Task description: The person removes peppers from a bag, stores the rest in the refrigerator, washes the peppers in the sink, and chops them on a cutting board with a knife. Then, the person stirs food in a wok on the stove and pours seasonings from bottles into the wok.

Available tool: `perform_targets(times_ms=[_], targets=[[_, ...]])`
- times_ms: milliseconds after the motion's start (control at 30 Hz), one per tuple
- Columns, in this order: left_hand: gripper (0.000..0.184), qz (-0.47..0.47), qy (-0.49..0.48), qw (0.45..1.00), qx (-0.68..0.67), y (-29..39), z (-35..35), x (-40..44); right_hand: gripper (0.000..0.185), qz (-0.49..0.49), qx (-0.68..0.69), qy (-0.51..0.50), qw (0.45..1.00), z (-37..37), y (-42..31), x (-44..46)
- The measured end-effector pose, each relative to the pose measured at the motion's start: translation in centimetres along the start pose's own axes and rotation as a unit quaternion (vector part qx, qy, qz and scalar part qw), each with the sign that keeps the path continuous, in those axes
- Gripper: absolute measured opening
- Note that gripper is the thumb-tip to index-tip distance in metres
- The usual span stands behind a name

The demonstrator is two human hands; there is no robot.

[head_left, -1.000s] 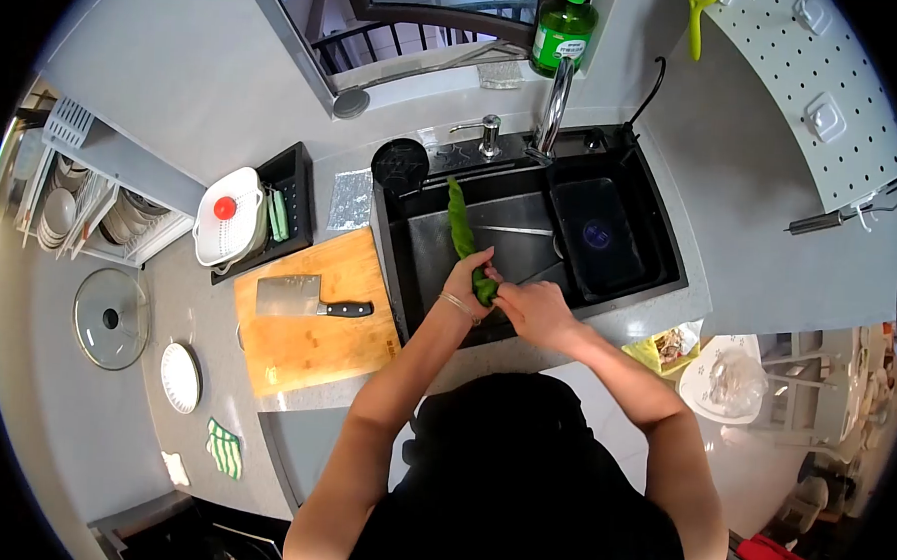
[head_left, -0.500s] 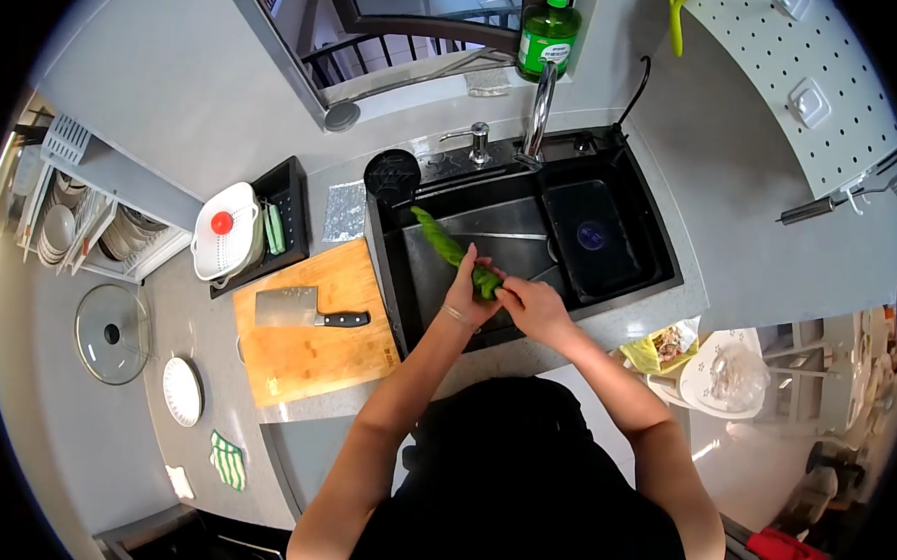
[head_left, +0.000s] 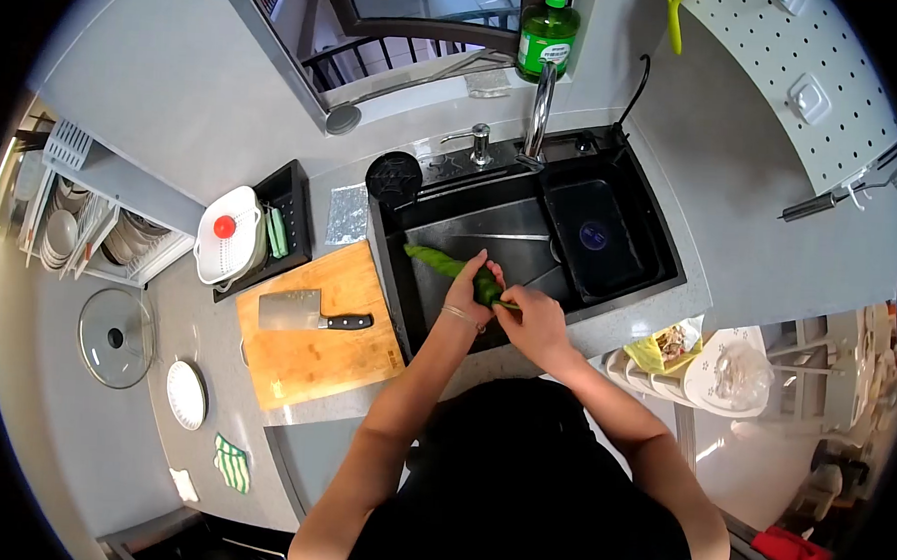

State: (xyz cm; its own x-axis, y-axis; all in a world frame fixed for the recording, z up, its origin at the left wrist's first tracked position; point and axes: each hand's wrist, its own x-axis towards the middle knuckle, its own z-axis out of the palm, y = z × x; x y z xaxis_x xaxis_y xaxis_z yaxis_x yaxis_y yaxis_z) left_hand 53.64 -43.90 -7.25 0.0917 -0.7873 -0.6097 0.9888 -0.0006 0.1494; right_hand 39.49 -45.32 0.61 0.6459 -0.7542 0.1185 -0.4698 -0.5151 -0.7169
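Note:
A long green pepper (head_left: 435,260) is held over the near left part of the black sink (head_left: 398,296). My left hand (head_left: 474,289) is closed round its thicker end, and the thin tip points to the far left. My right hand (head_left: 533,318) pinches the stem at the near end, beside my left fingers. To the left, a cleaver (head_left: 292,310) with a black handle lies on the wooden cutting board (head_left: 314,374).
A chrome faucet (head_left: 542,114) and soap dispenser (head_left: 480,144) stand behind the sink. A white colander (head_left: 231,256) with a red item sits at left in a black rack (head_left: 294,198). At right is a yellow-lined waste bin (head_left: 655,354).
The pepper has tilted: its far tip has come down toward me and it lies flatter. My right hand has shifted slightly nearer to me at the stem.

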Motion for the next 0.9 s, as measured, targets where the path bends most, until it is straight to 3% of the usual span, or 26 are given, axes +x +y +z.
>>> perform_targets(times_ms=[100,200,267,533,600,800,900], targets=[[0.019,0.047,-0.018,0.999,-0.006,0.2,1.0,-0.3,0.015,0.070,0.129,0.062,0.987,0.8,-0.7,0.0],[0.015,0.063,-0.020,0.998,-0.020,0.1,2.0,-0.9,0.017,0.104,0.151,0.058,0.981,0.7,-0.7,0.3],[0.015,0.068,0.011,0.997,-0.033,-0.1,2.8,-1.3,0.016,0.117,0.245,0.061,0.961,1.8,0.7,0.6],[0.020,0.061,-0.035,0.997,-0.006,-0.6,2.4,-1.3,0.011,0.186,0.425,0.016,0.886,2.0,1.0,1.3],[0.021,0.080,-0.027,0.996,0.018,-0.8,2.5,-1.4,0.011,0.209,0.440,0.000,0.873,1.8,1.2,1.5],[0.022,0.133,0.001,0.990,0.044,-1.2,2.7,-2.1,0.010,0.181,0.391,-0.004,0.902,2.4,1.3,2.0],[0.023,0.151,0.010,0.988,0.021,-1.2,2.4,-2.0,0.011,0.100,0.233,0.013,0.967,2.2,0.7,2.6]])
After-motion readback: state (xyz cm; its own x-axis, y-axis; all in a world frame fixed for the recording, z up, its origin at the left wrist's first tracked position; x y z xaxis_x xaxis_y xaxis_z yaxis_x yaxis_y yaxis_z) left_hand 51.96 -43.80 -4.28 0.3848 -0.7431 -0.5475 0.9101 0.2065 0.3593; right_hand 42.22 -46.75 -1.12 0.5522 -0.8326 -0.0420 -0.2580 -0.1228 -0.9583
